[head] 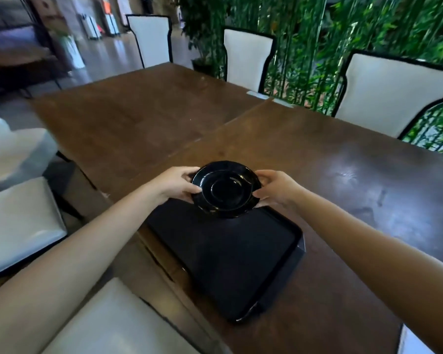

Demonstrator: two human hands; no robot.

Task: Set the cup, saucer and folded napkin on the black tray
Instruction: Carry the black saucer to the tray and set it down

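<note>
A glossy black saucer (225, 189) with a round well in its middle is held over the far end of the black tray (230, 254). My left hand (177, 183) grips its left rim and my right hand (276, 188) grips its right rim. The tray is rectangular with a raised edge and lies on the dark wooden table (279, 149) near its front edge. Nothing lies on the visible part of the tray. No cup or napkin is in view.
White chairs with black frames (391, 93) stand along the far side of the table, in front of green bamboo plants. White seat cushions (18, 221) are at the near left. A white cloth-like mass (8, 146) sits at the left edge.
</note>
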